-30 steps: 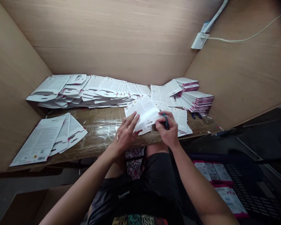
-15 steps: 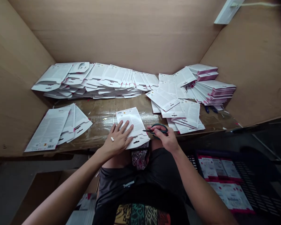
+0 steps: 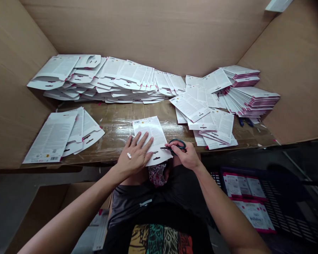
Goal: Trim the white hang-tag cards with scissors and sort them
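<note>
A white printed packet [image 3: 155,132] lies at the table's front edge, its end with the hang slot towards me. My left hand [image 3: 134,155] rests on its left part with the fingers spread, and a small white piece sticks to the back of that hand. Dark green-handled scissors [image 3: 178,143] are in my right hand [image 3: 187,155], fingers wrapped round the loops. Their dark tips point left and lie over the packet's lower right part. Whether the blades touch the paper I cannot tell.
Overlapping white packets [image 3: 108,79] line the table's back; more lie at the left [image 3: 51,137] and right [image 3: 219,127]. Pink-edged stacks [image 3: 262,100] stand at the back right. Cardboard walls [image 3: 153,31] enclose the table [image 3: 111,120]. Below right is a dark blue crate [image 3: 278,211] with packets.
The view has shifted a little. The packet's lower flap lies flatter, and the scissor tips have moved slightly further over the packet. My left hand stays on it.
</note>
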The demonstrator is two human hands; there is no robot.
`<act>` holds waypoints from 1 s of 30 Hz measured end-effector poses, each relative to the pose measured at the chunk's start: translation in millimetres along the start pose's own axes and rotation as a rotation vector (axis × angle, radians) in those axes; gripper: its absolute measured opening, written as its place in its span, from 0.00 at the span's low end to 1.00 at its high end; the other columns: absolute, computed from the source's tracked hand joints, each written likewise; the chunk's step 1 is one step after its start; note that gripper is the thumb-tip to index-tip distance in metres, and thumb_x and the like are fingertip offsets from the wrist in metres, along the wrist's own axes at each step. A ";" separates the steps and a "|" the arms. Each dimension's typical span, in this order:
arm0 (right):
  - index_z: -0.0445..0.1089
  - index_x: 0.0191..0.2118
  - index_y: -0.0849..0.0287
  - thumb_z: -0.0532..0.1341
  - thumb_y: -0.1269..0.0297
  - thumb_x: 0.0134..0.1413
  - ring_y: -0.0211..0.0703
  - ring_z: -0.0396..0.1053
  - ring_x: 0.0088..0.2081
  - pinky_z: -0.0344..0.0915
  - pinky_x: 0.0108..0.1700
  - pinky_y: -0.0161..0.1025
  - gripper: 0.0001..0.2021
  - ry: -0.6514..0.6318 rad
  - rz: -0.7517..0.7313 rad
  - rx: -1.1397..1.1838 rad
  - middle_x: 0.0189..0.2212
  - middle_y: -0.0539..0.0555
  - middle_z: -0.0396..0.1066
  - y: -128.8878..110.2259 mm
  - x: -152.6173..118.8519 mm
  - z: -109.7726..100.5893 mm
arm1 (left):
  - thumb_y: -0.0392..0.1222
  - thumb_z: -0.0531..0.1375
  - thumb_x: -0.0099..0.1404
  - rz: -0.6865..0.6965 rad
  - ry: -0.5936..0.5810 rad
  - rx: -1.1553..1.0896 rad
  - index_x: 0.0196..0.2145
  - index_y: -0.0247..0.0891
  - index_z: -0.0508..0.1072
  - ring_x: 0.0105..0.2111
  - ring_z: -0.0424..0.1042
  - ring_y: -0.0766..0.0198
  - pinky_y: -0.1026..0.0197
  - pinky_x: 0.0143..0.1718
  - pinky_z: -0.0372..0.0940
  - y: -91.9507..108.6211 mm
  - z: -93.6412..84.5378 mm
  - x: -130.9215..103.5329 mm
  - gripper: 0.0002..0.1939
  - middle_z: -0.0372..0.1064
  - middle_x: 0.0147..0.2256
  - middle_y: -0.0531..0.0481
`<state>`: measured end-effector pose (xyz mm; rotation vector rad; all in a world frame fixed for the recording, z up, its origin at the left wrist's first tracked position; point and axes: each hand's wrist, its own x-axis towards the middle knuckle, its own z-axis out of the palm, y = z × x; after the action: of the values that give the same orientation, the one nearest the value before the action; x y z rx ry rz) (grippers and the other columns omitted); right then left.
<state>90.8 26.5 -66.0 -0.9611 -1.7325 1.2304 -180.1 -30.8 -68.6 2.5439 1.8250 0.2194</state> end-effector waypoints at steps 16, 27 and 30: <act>0.75 0.46 0.54 0.68 0.41 0.66 0.51 0.81 0.51 0.82 0.53 0.50 0.20 0.095 0.082 0.398 0.59 0.58 0.72 3.3 20.6 23.4 | 0.37 0.60 0.72 0.125 0.003 -0.395 0.47 0.41 0.82 0.51 0.70 0.49 0.46 0.57 0.69 12.4 -16.8 39.9 0.11 0.74 0.51 0.41; 0.76 0.46 0.53 0.61 0.43 0.73 0.52 0.77 0.52 0.82 0.53 0.50 0.18 0.070 -0.055 0.160 0.55 0.60 0.72 13.9 22.2 21.2 | 0.36 0.56 0.76 0.378 -0.255 -0.200 0.39 0.40 0.76 0.40 0.64 0.55 0.55 0.42 0.61 2.7 -29.7 80.4 0.09 0.70 0.42 0.45; 0.77 0.46 0.53 0.59 0.43 0.74 0.52 0.75 0.53 0.81 0.52 0.47 0.19 0.087 -0.109 0.043 0.53 0.60 0.73 10.0 21.8 21.0 | 0.33 0.57 0.72 0.350 -0.311 -0.161 0.40 0.39 0.74 0.41 0.65 0.53 0.53 0.43 0.64 4.8 -40.5 84.6 0.06 0.70 0.44 0.42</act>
<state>64.4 40.9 -76.5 -0.8711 -1.6619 1.1348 -153.7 44.2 -18.7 2.5872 1.2038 -0.0297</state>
